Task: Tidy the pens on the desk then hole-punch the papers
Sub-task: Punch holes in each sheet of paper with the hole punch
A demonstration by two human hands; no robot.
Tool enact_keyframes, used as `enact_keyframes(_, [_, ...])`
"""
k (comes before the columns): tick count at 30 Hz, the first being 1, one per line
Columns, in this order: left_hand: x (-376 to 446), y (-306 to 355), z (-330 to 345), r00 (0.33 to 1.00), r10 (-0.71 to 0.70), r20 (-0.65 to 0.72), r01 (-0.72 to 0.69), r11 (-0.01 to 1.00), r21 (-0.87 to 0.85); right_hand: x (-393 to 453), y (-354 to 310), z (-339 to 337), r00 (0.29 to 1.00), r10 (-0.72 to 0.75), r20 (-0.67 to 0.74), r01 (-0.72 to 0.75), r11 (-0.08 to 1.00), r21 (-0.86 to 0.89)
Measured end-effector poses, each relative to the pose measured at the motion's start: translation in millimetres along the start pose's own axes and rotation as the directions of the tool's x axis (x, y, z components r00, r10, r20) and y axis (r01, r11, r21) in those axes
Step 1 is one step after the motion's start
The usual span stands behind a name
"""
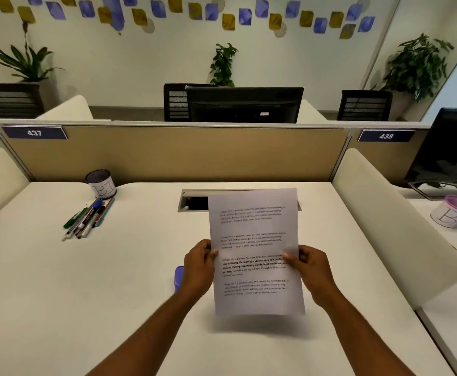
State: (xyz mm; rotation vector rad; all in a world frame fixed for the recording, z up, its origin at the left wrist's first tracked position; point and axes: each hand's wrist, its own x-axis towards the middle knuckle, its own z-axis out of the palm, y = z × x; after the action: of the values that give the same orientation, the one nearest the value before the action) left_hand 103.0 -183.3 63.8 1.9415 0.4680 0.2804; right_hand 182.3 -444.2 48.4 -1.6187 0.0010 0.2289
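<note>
Printed white papers [254,240] are held upright above the white desk [86,294], lifted off its surface. My left hand [199,267] grips their left edge and my right hand [312,267] grips the right edge. A purple hole punch [178,278] lies on the desk, mostly hidden behind my left hand. Several pens and markers [89,217] lie in a loose bunch at the desk's far left. Just behind them stands a dark mesh pen cup [101,184] with a paper label.
A cable slot [195,202] is cut into the desk behind the papers. A tan partition [176,153] closes the back. Cream side dividers [384,213] bound the desk. On the neighbouring desk to the right stand a pink pen cup [453,214] and a monitor [449,147].
</note>
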Motion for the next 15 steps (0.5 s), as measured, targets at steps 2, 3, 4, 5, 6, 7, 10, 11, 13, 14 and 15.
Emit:
enact_keyframes(2, [5.5,2.9,-7.2,0.997,-0.062,0.035,0.065,0.995,-0.079,4.8,-5.8,-1.8,0.997,0.034,0.069,-0.034,0.999,-0.004])
enact_keyframes(3, [7.9,3.8,-10.8,0.994,-0.096,0.057,0.102,0.988,-0.113,6.7,-7.8,-1.8,0.993,0.055,0.104,-0.055,0.998,-0.004])
enact_keyframes(4, [10.0,4.3,-13.9,0.990,-0.121,0.072,0.129,0.982,-0.136,8.3,-9.8,-1.5,0.988,0.078,0.136,-0.078,0.997,-0.005])
enact_keyframes(5, [11.8,4.5,-17.4,0.988,-0.133,0.078,0.144,0.979,-0.146,9.3,-11.9,-0.3,0.982,0.099,0.163,-0.099,0.995,-0.005])
enact_keyframes(6, [13.2,4.7,-20.6,0.987,-0.140,0.081,0.151,0.977,-0.148,10.1,-13.8,1.2,0.977,0.114,0.180,-0.115,0.993,-0.002])
enact_keyframes(7, [14.2,4.5,-23.7,0.986,-0.145,0.085,0.157,0.976,-0.152,10.9,-15.2,3.2,0.975,0.120,0.186,-0.124,0.992,0.006])
enact_keyframes(10, [15.0,1.8,-30.6,0.980,-0.167,0.110,0.184,0.968,-0.172,10.8,-15.6,11.2,0.984,0.112,0.137,-0.115,0.993,0.019])
enact_keyframes(11, [14.8,0.3,-32.7,0.979,-0.168,0.116,0.187,0.967,-0.173,10.4,-14.2,14.3,0.987,0.112,0.114,-0.115,0.993,0.020])
enact_keyframes(13, [15.0,-5.2,-36.5,0.979,-0.166,0.121,0.184,0.969,-0.162,7.7,-9.9,20.1,0.989,0.120,0.084,-0.123,0.992,0.031])
enact_keyframes(14, [15.1,-7.7,-38.3,0.979,-0.167,0.121,0.185,0.970,-0.156,5.7,-7.8,22.5,0.989,0.127,0.077,-0.130,0.991,0.035])
enact_keyframes(15, [15.4,-10.4,-40.0,0.978,-0.172,0.122,0.189,0.970,-0.150,3.1,-5.2,24.2,0.988,0.137,0.072,-0.139,0.990,0.037])
